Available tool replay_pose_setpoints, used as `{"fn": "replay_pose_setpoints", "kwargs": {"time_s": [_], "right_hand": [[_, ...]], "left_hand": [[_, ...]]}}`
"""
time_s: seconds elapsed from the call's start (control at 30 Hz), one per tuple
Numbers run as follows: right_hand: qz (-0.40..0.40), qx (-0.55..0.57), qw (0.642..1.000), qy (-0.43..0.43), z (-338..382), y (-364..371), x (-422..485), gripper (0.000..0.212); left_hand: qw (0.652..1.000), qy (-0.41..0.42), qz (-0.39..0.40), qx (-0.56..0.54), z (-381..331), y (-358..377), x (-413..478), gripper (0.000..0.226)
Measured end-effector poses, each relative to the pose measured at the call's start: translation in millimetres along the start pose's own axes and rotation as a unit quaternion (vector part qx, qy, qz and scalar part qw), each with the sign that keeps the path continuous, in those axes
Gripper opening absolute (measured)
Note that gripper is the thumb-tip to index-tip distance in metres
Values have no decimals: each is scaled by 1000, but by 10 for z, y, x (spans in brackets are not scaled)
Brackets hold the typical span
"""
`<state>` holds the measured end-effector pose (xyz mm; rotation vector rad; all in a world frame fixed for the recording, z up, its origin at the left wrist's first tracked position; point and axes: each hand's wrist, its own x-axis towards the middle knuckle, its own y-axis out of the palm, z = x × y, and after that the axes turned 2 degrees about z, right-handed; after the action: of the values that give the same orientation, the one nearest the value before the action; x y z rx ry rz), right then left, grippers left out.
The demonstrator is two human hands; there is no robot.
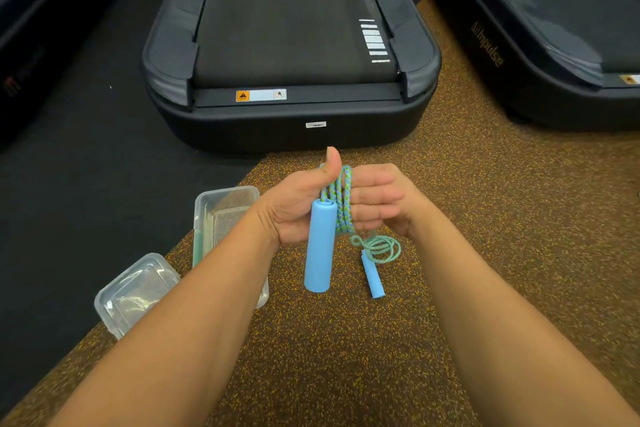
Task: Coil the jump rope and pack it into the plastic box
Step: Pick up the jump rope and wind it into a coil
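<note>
Setting: a gym floor point(346, 340) of brown speckled rubber, bordered on the left by black matting, with the rear end of a treadmill point(291, 45) straight ahead and another treadmill at upper right.
Left hand point(298, 208): was raised above the floor, thumb pointing up, fingers closed around several turns of the jump rope point(341, 204).
Right hand point(381, 201): was just beside the left hand, fingers curled against the same bundle of blue-green cord.
Upper handle point(320, 246): light blue, hung downward from the left hand's grip.
Second handle point(372, 279): lay on the floor below the hands, with a small loose loop of cord beside it.
Plastic box point(225, 204): clear, open, rested on the floor left of the hands, partly hidden by the left forearm.
Lid point(135, 291): clear, lay near the box, closer to the camera, at the edge of the black matting.
</note>
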<state>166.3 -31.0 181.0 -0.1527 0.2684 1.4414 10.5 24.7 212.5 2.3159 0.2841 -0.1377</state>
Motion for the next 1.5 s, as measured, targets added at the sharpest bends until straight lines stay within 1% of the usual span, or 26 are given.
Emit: {"fn": "replay_pose_setpoints", "kwargs": {"time_s": [0.03, 0.1, 0.2, 0.27, 0.33, 0.4, 0.57, 0.63, 0.7, 0.8, 0.87, 0.97, 1.0, 1.07, 1.1, 1.13, 1.3, 1.37, 1.5], "right_hand": [[-3, 0, 1000, 2, -38, 20, 0, 32], [23, -6, 1000, 12, -116, 32, 3, 29], [72, -50, 994, 68, -178, -25, -8, 14], [91, -59, 988, 110, -153, -67, -27, 13], [110, -88, 981, 131, -68, -99, -58, 18], [134, -140, 971, 138, 16, -113, -77, 21], [163, -250, 944, 143, 246, -105, -98, 15], [170, -274, 937, 134, 352, -78, -120, 15], [171, -288, 935, 118, 423, -73, -121, 22], [168, -311, 930, 98, 521, -65, -122, 19], [167, -328, 926, 82, 587, -44, -139, 21], [171, -302, 935, 72, 691, -4, -181, 29], [156, -321, 932, 60, 707, 2, -172, 27], [116, -415, 902, 13, 734, 6, -139, 22], [101, -447, 889, -1, 737, 2, -127, 20], [91, -458, 884, -14, 744, 6, -127, 18], [44, -440, 893, -84, 749, 23, -132, 7], [34, -428, 898, -98, 714, 6, -110, 8], [34, -340, 934, -108, 602, -37, -63, 7]], "left_hand": [[1000, 11, 4, -6, 3, -10, 11, 65], [999, 40, 0, -20, 15, -62, 36, 66], [995, 84, -31, -52, 46, -163, 65, 63], [991, 100, -58, -64, 65, -225, 70, 62], [990, 102, -84, -57, 89, -282, 71, 63], [989, 101, -101, -47, 101, -334, 73, 64], [987, 85, -129, -43, 100, -329, 74, 67], [988, 74, -135, -29, 86, -311, 69, 67], [988, 61, -142, -19, 73, -285, 58, 66], [988, 44, -148, 7, 49, -232, 32, 64], [987, 38, -154, 23, 21, -213, 17, 61], [988, 25, -141, 52, -23, -196, 0, 63], [988, 18, -139, 64, -33, -178, -5, 61], [988, 10, -138, 72, -28, -153, -4, 58], [988, 10, -137, 68, -23, -140, 2, 57], [989, 10, -134, 65, -20, -126, 7, 58], [991, -10, -113, 67, 1, -78, 21, 66], [992, -17, -104, 66, -3, -55, 25, 67], [994, -31, -75, 71, -25, -17, 5, 69]]}}
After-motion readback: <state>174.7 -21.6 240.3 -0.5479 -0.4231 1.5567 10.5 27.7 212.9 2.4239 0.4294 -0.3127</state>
